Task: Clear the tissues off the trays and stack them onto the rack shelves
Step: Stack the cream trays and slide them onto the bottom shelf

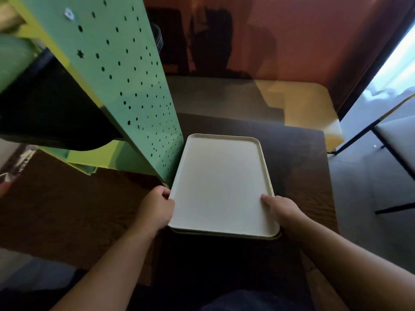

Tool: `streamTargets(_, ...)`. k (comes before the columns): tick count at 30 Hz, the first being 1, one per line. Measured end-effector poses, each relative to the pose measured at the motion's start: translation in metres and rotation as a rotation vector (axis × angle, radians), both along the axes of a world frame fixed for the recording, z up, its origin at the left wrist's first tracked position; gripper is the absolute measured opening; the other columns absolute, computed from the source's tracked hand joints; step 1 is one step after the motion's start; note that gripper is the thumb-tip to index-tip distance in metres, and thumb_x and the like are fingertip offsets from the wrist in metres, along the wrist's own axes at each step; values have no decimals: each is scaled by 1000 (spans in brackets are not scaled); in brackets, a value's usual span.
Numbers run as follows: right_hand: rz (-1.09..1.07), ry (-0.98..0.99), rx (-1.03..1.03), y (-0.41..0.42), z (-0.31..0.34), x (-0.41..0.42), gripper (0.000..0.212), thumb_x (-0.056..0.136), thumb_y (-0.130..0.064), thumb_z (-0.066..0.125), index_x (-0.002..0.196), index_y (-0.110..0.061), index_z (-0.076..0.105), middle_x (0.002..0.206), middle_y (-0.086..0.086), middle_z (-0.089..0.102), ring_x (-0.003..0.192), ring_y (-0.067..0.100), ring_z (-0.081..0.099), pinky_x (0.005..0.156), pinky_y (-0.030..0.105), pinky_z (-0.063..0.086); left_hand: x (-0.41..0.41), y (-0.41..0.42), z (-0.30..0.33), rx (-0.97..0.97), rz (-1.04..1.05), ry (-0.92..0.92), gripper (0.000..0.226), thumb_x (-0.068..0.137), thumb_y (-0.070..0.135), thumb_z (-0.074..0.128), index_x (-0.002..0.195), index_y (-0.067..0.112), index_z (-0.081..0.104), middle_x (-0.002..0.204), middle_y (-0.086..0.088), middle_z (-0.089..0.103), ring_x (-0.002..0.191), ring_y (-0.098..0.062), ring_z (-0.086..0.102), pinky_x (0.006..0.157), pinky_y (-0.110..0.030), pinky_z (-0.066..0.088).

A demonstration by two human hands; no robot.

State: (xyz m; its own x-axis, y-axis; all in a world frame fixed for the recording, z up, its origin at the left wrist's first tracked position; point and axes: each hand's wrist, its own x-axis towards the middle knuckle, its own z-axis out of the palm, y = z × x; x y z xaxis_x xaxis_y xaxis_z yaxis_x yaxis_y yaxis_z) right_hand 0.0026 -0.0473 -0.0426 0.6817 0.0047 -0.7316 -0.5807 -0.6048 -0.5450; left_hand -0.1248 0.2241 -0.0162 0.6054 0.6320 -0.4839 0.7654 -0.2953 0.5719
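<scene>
A cream tray lies on top of at least one more tray, whose edge shows beneath it, on a dark wooden table. No tissue lies on the top tray. My left hand grips the tray's near left edge, fingers curled under the rim. My right hand grips the near right edge with the thumb on the tray's surface. The green rack stands just left of the trays, its perforated side panel almost touching the tray's left rim. Dark trays sit on a rack shelf.
A yellow bench seat stands beyond the table against an orange wall. A chair with black legs is at the right on the grey floor. The table's right edge runs close to the trays.
</scene>
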Motion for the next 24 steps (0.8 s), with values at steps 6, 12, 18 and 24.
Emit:
streamTargets(6,-47,58,46,-8,32,11,28,94,-25,71,105,1,68,91,10,70,84,27,69,80,37,55,9,-20,25,-172,193,-123,29,88,-2,56,111,14,61,99,-9,66,77,-17,60,53,-26,42)
streamTargets(12,-179,81,162,-21,83,38,22,82,-9,73,100,4,67,91,20,68,74,33,67,63,41,59,25,-18,82,-280,203,-245,51,77,11,66,128,9,65,110,-11,67,98,-27,65,79,-35,55)
streamTargets(18,-223,75,643,-32,139,32,9,89,-11,51,86,-6,58,74,9,51,59,17,49,58,28,32,23,-30,144,-86,-18,-368,50,92,59,57,82,12,72,72,-4,68,70,-21,62,66,-30,45)
streamTargets(24,-128,153,682,-33,177,15,33,86,-41,53,75,-13,66,59,4,50,49,16,49,45,24,35,-10,-21,186,187,-260,-369,35,76,44,82,104,33,64,86,18,66,77,6,59,59,-16,40)
